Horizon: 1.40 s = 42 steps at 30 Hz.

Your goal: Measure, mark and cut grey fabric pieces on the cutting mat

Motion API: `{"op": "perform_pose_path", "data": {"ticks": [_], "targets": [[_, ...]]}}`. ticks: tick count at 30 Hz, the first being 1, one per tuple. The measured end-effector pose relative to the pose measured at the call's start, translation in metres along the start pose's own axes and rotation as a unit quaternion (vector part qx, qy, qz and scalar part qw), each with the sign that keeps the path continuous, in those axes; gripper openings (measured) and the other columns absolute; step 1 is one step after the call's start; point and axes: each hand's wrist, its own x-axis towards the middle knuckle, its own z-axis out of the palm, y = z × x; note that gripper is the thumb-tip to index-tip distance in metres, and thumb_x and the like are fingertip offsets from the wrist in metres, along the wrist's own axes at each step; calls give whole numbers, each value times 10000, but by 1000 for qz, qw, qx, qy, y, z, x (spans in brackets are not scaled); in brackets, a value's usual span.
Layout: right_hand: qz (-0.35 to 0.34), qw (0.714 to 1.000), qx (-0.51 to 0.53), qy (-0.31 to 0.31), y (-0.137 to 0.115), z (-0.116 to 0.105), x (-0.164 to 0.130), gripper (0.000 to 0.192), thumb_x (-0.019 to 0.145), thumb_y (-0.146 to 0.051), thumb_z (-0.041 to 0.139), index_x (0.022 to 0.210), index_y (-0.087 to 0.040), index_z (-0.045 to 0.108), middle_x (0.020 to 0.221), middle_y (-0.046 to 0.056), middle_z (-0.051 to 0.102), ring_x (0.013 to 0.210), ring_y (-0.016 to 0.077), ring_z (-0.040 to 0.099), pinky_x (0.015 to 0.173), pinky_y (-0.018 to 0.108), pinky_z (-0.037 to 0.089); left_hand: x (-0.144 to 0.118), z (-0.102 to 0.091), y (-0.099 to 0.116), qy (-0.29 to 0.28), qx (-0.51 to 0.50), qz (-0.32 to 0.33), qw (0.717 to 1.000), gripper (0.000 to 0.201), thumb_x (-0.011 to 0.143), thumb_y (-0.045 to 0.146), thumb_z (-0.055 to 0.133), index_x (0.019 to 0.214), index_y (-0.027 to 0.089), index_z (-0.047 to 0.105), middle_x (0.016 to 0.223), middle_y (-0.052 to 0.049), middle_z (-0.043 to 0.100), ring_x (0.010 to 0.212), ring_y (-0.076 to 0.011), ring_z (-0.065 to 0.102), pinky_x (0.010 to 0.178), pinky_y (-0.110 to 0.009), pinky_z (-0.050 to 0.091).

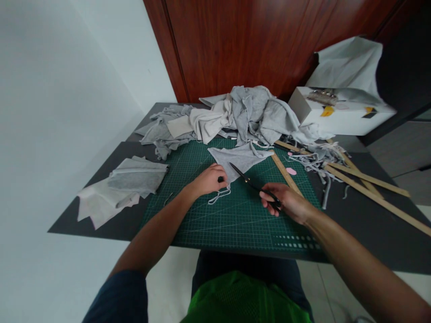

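A triangular piece of grey fabric (235, 157) lies on the green cutting mat (215, 224). My left hand (211, 180) is at the near left edge of this fabric, its fingers curled and pinched at the cloth's lower corner; the exact fingertip contact is partly hidden. Below those fingers a thin curled grey strip (220, 194) rests on the mat. In my right hand (284, 201) are black-handled scissors (247, 179), the fingers around the handles. Their dark blades look closed and point up and left over the grey fabric.
Rumpled grey and white cloth (249, 112) is heaped along the back. Folded fabric (138, 175) lies left. A wooden ruler (286, 172), pink pieces (291, 171), a tangle of fabric strips (319, 154) and wooden strips (377, 193) lie right, before a white box (343, 116).
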Motion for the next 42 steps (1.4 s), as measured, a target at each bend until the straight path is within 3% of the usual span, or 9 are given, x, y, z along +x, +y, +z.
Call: {"op": "perform_pose_path", "data": {"ticks": [7, 12, 27, 42], "targets": [[54, 997, 48, -24, 17, 4, -44, 594, 659, -696, 866, 763, -212, 538, 618, -24, 630, 407, 103, 524, 355, 225, 346, -1, 0, -3, 9, -1, -5, 1000, 73, 814, 248, 827, 821, 221, 759, 946, -40, 726, 985, -232, 650, 976, -381, 492], [82, 995, 42, -37, 27, 9, -58, 621, 670, -747, 828, 772, -216, 522, 607, -28, 624, 404, 108, 537, 351, 221, 345, -1, -1, -5, 23, 22, -31, 999, 151, 768, 292, 864, 834, 214, 753, 987, -47, 724, 1004, -243, 652, 982, -390, 486], [42, 997, 50, -33, 39, 32, -21, 578, 684, -726, 784, 755, -212, 531, 582, -26, 622, 389, 100, 518, 352, 225, 329, -14, 5, -6, 74, -5, -64, 995, 233, 769, 323, 870, 914, 213, 724, 1087, -58, 713, 1080, -251, 660, 1047, -426, 502], [42, 999, 8, -18, 35, 36, -18, 460, 707, -601, 780, 691, -219, 524, 545, -31, 591, 363, 103, 503, 340, 234, 312, -17, 9, -8, 86, -7, -75, 994, 279, 767, 328, 884, 938, 211, 698, 1102, -63, 704, 1133, -263, 647, 1058, -435, 503]]}}
